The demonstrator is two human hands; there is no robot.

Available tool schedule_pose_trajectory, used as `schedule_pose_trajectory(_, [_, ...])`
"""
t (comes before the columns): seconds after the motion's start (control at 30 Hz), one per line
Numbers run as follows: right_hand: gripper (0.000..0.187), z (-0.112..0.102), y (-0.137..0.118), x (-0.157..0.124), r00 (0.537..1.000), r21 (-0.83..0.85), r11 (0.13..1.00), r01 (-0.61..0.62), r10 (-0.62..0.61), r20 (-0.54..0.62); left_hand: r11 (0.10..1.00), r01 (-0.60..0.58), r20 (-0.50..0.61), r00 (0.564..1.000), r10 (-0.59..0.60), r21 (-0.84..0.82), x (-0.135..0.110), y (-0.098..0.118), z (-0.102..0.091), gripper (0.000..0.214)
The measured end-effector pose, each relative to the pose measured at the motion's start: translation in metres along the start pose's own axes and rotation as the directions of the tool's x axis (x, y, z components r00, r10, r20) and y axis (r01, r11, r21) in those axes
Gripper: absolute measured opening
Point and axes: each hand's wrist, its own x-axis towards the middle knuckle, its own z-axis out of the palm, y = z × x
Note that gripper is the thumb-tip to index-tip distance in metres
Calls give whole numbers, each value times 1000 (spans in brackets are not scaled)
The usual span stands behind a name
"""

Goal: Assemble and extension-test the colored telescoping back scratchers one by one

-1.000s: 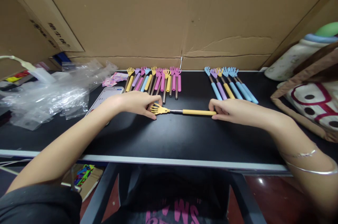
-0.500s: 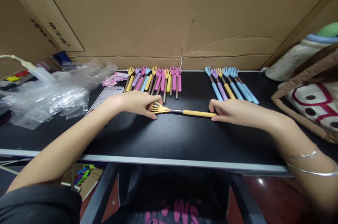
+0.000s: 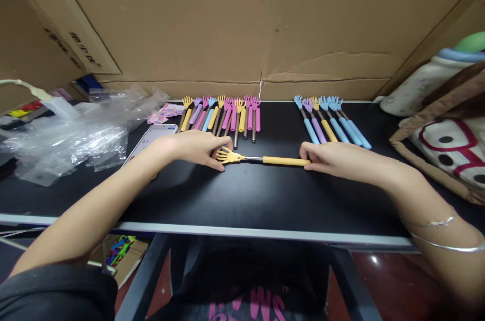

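A yellow back scratcher (image 3: 286, 161) with a hand-shaped head and a short metal shaft lies crosswise between my hands, low over the black table. My left hand (image 3: 200, 148) has thumb and fingers closed around the tips of its yellow head. At the other end, my right hand (image 3: 326, 158) pinches the butt of the yellow handle. Beyond my left hand lies a group of back scratchers (image 3: 226, 118) in yellow, purple, pink and blue. Past my right hand is a second group (image 3: 333, 121), mostly blue, with a purple and a yellow one.
Clear plastic bags (image 3: 79, 134) are heaped at the left, beside a phone (image 3: 151, 135) and small pink printed cards (image 3: 165, 112). A bottle (image 3: 417, 81) and a brown-strapped bag (image 3: 450, 144) stand at the right. Cardboard (image 3: 242, 23) walls the back. The table's front edge (image 3: 242, 230) is pale.
Both hands keep their hold on the yellow back scratcher. Its handle end has risen very slightly with my right hand; the rest looks unchanged.
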Motion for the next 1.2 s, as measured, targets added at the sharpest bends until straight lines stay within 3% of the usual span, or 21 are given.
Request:
schedule_pose_trajectory(0.63, [16,-4,-12,0,1000,-42,999,1,-1,1,1000,1,10,1000,-2,15,0,-2,-1,45])
schedule_pose_trajectory(1.2, [20,-2,-7,1,999,-6,999,39,-39,1,999,-13,-4,1000,13,38,-1,0,-2,41])
